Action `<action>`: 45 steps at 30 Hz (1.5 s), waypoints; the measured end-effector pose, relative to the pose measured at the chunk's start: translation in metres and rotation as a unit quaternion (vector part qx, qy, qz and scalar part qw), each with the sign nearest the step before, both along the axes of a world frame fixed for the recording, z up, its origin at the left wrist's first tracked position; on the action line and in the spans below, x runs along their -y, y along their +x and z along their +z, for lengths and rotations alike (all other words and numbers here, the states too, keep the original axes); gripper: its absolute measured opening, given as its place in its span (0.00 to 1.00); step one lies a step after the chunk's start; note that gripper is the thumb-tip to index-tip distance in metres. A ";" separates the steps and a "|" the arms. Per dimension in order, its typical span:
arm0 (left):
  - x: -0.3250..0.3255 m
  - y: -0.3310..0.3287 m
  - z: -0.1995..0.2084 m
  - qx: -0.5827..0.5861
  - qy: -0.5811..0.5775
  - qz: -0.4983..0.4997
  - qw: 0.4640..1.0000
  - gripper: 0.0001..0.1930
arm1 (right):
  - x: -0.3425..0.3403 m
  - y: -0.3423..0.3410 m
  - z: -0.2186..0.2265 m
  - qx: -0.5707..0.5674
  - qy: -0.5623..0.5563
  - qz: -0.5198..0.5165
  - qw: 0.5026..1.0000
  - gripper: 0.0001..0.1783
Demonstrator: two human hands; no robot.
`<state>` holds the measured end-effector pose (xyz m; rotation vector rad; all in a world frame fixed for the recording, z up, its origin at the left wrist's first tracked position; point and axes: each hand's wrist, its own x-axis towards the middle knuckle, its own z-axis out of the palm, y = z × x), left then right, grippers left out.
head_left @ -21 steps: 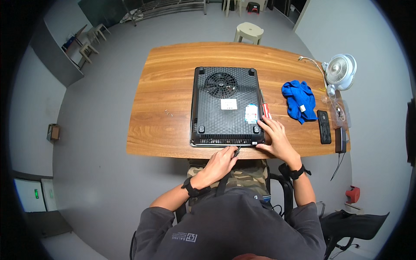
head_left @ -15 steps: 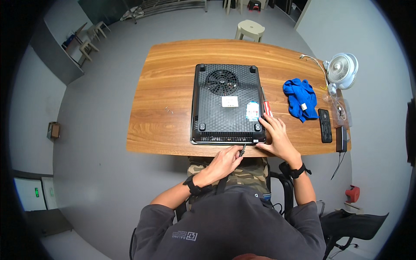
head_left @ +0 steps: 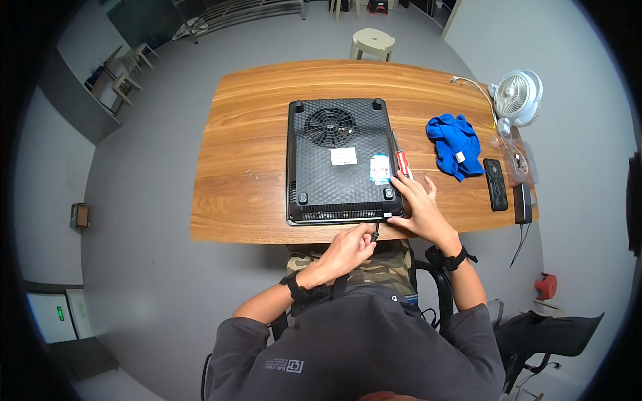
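An induction cooker [head_left: 321,180] lies upside down on the wooden table, its black underside, round fan grille [head_left: 330,127] and feet facing up. At its near edge, my left hand [head_left: 350,248] is closed around a small dark-handled screwdriver [head_left: 375,234], its thin shaft pointing at the cooker's front rim; the tip is too small to make out. My right hand [head_left: 424,212] grips the near right corner, thumb at the front edge and fingers along the side. Beside that side, close to my right fingertips, lies a red-and-white-handled screwdriver [head_left: 402,160].
Several small screws [head_left: 252,174] lie on the table [head_left: 234,134] left of the cooker. To the right are a blue cloth [head_left: 457,147], a black case [head_left: 495,185], a black power adapter [head_left: 522,204] and a white fan [head_left: 518,97]. A stool [head_left: 373,41] stands beyond the far edge.
The whole view has shifted slightly, so the table and cooker sit a little further left. Both hands keep their places at the cooker's near edge, with only small finger movement.
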<state>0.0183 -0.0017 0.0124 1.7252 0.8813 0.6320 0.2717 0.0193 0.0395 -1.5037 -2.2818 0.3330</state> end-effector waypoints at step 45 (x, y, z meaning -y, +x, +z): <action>0.013 -0.007 -0.016 0.177 -0.083 -0.007 0.981 0.14 | -0.153 0.003 0.022 -0.432 -0.379 -0.183 0.797 0.24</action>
